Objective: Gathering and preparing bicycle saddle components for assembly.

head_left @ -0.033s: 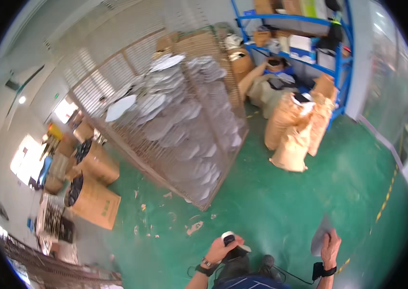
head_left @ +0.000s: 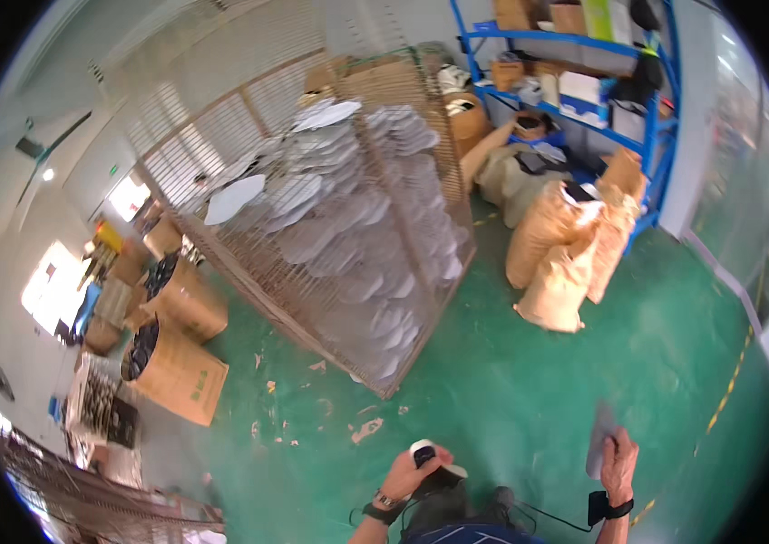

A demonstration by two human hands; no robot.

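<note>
At the lower middle, my left hand (head_left: 407, 479) is closed around a white-and-black curved piece (head_left: 423, 451). A pale end of it shows past the fingers, and the rest is hidden, so its kind cannot be made out. Farther right, my right hand (head_left: 618, 467) grips a thin grey flat piece (head_left: 597, 444), which stands up from the fingers on their left side and is blurred. Ahead of both hands is a tall slatted rack (head_left: 277, 319), loaded with many overlapping grey and white flat rounded pieces (head_left: 321, 172). Neither hand touches the rack.
Brown paper sacks (head_left: 552, 281) stand in front of blue shelving (head_left: 652, 136) holding boxes. At left are cardboard boxes (head_left: 187, 376) with dark contents. Scraps (head_left: 366, 430) lie on the green floor (head_left: 484, 363). Another rack (head_left: 85, 490) is at the lower left.
The view has shifted slightly, so the shelving and sacks appear a little farther right. The grey piece in my right hand has turned and looks narrower. Both hands keep their hold.
</note>
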